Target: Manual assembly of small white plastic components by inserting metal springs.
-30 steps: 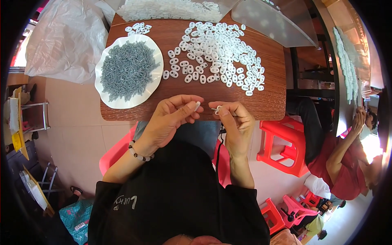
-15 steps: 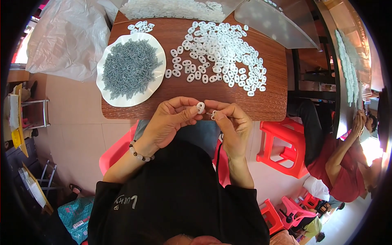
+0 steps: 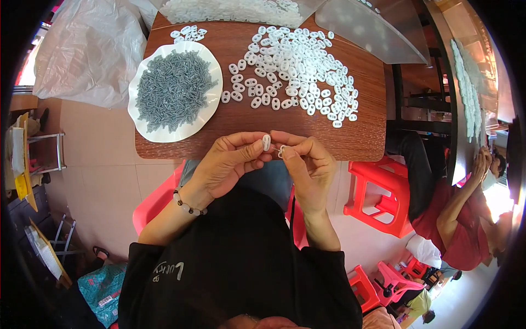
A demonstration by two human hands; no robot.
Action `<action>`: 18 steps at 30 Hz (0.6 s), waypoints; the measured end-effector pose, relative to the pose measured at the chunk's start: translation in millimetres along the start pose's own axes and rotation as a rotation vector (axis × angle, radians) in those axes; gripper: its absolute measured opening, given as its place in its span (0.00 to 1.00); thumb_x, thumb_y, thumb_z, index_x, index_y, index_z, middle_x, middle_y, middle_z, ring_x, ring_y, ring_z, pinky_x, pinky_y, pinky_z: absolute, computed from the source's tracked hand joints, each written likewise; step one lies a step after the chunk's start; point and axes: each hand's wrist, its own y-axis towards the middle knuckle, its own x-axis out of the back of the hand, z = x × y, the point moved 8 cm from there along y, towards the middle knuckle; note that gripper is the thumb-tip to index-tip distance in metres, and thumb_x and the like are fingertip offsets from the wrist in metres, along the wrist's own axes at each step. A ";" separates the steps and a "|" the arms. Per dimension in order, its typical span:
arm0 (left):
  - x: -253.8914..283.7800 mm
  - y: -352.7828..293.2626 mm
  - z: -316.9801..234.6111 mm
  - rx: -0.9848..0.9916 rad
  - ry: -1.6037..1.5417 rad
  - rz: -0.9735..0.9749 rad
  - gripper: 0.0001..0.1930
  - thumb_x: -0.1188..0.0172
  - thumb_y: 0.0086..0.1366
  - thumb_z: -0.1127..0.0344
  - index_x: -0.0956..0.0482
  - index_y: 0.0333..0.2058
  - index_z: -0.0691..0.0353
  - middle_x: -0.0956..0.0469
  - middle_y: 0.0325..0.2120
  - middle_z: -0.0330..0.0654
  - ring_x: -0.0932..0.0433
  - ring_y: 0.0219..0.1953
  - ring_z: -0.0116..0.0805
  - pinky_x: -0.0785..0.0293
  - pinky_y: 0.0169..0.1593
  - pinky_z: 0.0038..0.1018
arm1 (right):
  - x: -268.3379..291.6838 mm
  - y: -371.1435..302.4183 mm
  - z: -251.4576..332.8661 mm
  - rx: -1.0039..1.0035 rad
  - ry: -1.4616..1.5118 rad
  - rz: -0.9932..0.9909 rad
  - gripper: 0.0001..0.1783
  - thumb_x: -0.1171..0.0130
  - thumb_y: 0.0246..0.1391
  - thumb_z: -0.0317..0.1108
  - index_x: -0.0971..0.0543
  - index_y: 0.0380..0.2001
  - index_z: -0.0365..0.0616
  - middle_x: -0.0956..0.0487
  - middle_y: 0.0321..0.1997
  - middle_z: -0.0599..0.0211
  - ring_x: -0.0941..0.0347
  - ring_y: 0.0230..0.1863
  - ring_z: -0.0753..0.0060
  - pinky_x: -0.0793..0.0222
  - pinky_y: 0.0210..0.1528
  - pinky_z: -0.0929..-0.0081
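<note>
Near the table's front edge, my left hand (image 3: 230,163) pinches a white oval plastic piece with two holes (image 3: 266,142) between thumb and fingers. Close beside it, my right hand (image 3: 313,171) is closed on a second, smaller-looking white plastic piece (image 3: 281,152), partly covered by the thumb. A thin coiled spring (image 3: 275,148) spans the small gap between the two pieces; whether it is seated in either one I cannot tell. Ahead of my hands lies a spread pile of similar white two-holed pieces (image 3: 307,66). A wavy-rimmed white plate (image 3: 216,82) at left bears a heap of small grey springs (image 3: 172,90).
Everything rests on a brown wood-grain table (image 3: 241,129). A few white pieces (image 3: 189,34) lie behind the plate. Clear-walled bins (image 3: 372,33) line the far edge. A plastic bag (image 3: 87,60) is at left, a red stool (image 3: 378,192) at right, and another person (image 3: 460,236) sits beyond it.
The white piece in my left hand has turned, showing a narrower face. My right hand has shifted slightly left, bringing its piece and the spring closer to it.
</note>
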 end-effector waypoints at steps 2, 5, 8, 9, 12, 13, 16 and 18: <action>0.6 0.3 -0.3 -0.008 0.018 0.001 0.11 0.43 0.66 0.68 0.22 0.46 0.63 0.19 0.37 0.40 0.21 0.38 0.26 0.23 0.42 0.20 | -0.3 0.1 0.1 0.005 -0.013 -0.010 0.04 0.46 0.58 0.23 0.26 0.29 0.36 0.22 0.48 0.44 0.24 0.42 0.73 0.29 0.48 0.75; 0.9 -0.4 -1.3 -0.007 0.018 -0.011 0.11 0.43 0.66 0.68 0.22 0.46 0.63 0.19 0.37 0.39 0.21 0.38 0.26 0.23 0.42 0.20 | -1.0 0.1 0.9 0.002 -0.032 -0.011 0.04 0.46 0.58 0.23 0.26 0.30 0.35 0.23 0.48 0.44 0.24 0.42 0.73 0.29 0.48 0.75; 1.7 -0.1 -1.4 -0.022 0.044 -0.013 0.11 0.43 0.66 0.69 0.22 0.46 0.63 0.19 0.37 0.39 0.20 0.38 0.26 0.23 0.42 0.20 | -1.3 0.2 1.6 -0.008 -0.034 -0.014 0.04 0.46 0.59 0.23 0.26 0.30 0.35 0.23 0.48 0.44 0.24 0.42 0.73 0.28 0.48 0.74; 1.7 -0.1 -1.3 -0.021 0.044 -0.013 0.11 0.43 0.66 0.69 0.22 0.46 0.63 0.19 0.37 0.39 0.20 0.38 0.26 0.23 0.42 0.20 | -1.1 0.3 0.9 -0.013 -0.037 -0.012 0.04 0.46 0.59 0.23 0.26 0.29 0.35 0.23 0.48 0.44 0.24 0.42 0.73 0.28 0.48 0.75; 0.8 -0.5 -3.1 -0.038 0.063 -0.010 0.11 0.42 0.66 0.68 0.22 0.46 0.63 0.19 0.37 0.39 0.20 0.38 0.25 0.23 0.41 0.20 | -1.6 1.3 0.4 -0.005 -0.040 -0.008 0.04 0.46 0.59 0.23 0.26 0.29 0.35 0.22 0.48 0.44 0.23 0.41 0.73 0.28 0.47 0.75; 0.5 -0.5 -4.0 -0.048 0.074 -0.006 0.11 0.42 0.65 0.68 0.22 0.46 0.63 0.19 0.37 0.40 0.20 0.38 0.25 0.23 0.41 0.20 | -1.8 1.7 1.2 0.007 -0.039 -0.007 0.04 0.46 0.59 0.24 0.26 0.29 0.35 0.22 0.47 0.44 0.23 0.41 0.73 0.27 0.47 0.75; -1.0 -1.3 -6.1 -0.059 0.089 -0.005 0.11 0.41 0.65 0.68 0.21 0.45 0.63 0.19 0.36 0.40 0.20 0.38 0.25 0.23 0.41 0.20 | -1.9 2.5 1.4 -0.004 -0.052 -0.010 0.04 0.45 0.58 0.24 0.26 0.29 0.35 0.22 0.47 0.44 0.23 0.40 0.73 0.27 0.46 0.75; -1.0 -1.4 -6.1 -0.061 0.094 -0.008 0.11 0.41 0.65 0.68 0.21 0.45 0.63 0.19 0.36 0.40 0.20 0.38 0.25 0.23 0.41 0.20 | -1.9 2.9 1.3 -0.012 -0.053 -0.012 0.04 0.45 0.58 0.24 0.26 0.29 0.35 0.22 0.47 0.44 0.23 0.40 0.73 0.27 0.46 0.75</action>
